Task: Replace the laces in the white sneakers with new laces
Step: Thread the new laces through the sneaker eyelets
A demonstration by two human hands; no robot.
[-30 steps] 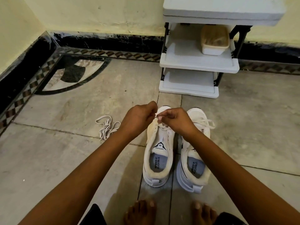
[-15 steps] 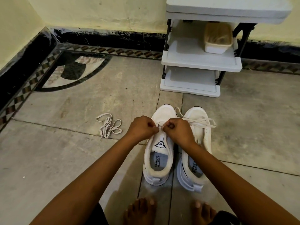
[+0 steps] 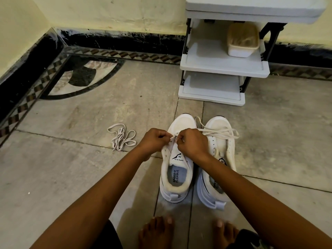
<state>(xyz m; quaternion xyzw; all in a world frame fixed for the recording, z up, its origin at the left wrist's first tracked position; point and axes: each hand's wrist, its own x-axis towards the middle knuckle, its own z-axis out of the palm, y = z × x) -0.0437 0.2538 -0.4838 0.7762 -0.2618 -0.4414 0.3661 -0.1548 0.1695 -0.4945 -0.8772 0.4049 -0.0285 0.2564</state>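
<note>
Left hand [image 3: 154, 141]: fingers curled, pinching the white lace [image 3: 221, 132] over the front eyelets of the near sneaker [image 3: 177, 178].
Right hand [image 3: 193, 143]: fingers curled too, pinching the same lace just at the left hand's 3 o'clock; the two hands are close together, knuckles almost meeting.
White lace: from the pinch it trails toward 2 o'clock, lying slack across the toe of the second sneaker [image 3: 223, 155].
Near sneaker: white, upright on the stone floor [image 3: 71, 177], toe at 12 o'clock, heel at 6; the tongue reads SPEED, and the eyelets nearer the heel are bare.
Second sneaker: just beside the first at its 3 o'clock, parallel, partly hidden by the right forearm.
Loose lace [image 3: 122, 137]: a tangled white heap on the floor at the hands' 9 o'clock, apart from both shoes.
Shoe rack [image 3: 222, 67]: white shelves beyond the toes at 12 to 1 o'clock, by the wall; a plastic container [image 3: 242, 42] sits on the middle shelf.
Bare feet [image 3: 156, 232]: at 6 o'clock, behind the heels.
</note>
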